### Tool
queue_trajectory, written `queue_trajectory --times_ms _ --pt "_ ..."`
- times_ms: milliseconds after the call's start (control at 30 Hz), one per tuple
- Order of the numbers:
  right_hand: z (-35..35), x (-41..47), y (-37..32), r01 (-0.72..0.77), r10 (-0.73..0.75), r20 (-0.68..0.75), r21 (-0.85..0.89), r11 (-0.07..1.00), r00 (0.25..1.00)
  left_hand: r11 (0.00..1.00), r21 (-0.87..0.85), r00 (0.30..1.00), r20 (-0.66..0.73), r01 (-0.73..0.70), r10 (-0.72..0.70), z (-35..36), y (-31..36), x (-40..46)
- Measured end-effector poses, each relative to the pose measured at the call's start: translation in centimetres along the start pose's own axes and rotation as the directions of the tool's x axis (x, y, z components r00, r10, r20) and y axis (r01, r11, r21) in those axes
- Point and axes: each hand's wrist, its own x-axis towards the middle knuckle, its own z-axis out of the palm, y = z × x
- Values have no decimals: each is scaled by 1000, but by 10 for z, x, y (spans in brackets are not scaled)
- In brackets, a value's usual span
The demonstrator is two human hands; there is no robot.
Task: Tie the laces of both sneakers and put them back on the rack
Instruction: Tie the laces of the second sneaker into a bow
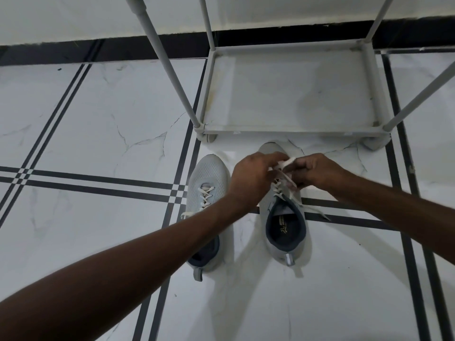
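Two light grey sneakers with dark blue linings stand side by side on the floor, toes toward the rack. Over the right sneaker (285,232) my left hand (251,178) and my right hand (317,172) meet, each pinching part of its white laces (283,166); one loose lace end trails right across the floor. The left sneaker (206,180) has its laces crossed but loose, with an end hanging off its left side; my left forearm covers its middle. The grey rack (290,130) stands just beyond the toes, its bottom shelf bare.
The floor is white marble tile with dark stripe lines (98,179). A black skirting band (73,51) runs along the wall behind. The rack's upright poles (167,67) rise toward me at the left and right of the shelf.
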Motion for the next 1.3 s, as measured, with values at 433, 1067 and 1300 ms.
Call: queue_trajectory --times_ms 433,1067,1300 --pt "-60 -11 16 2 26 17 -864 503 1000 554 -282 620 310 784 -721 -27 -35 -17" --pt "10 -16 38 189 -175 81 -571 799 981 957 16 847 462 290 -265 10 -14 -23" --pt "-2 -19 37 297 -228 206 -804 515 952 991 137 853 517 1 -72 6 -25 -28"
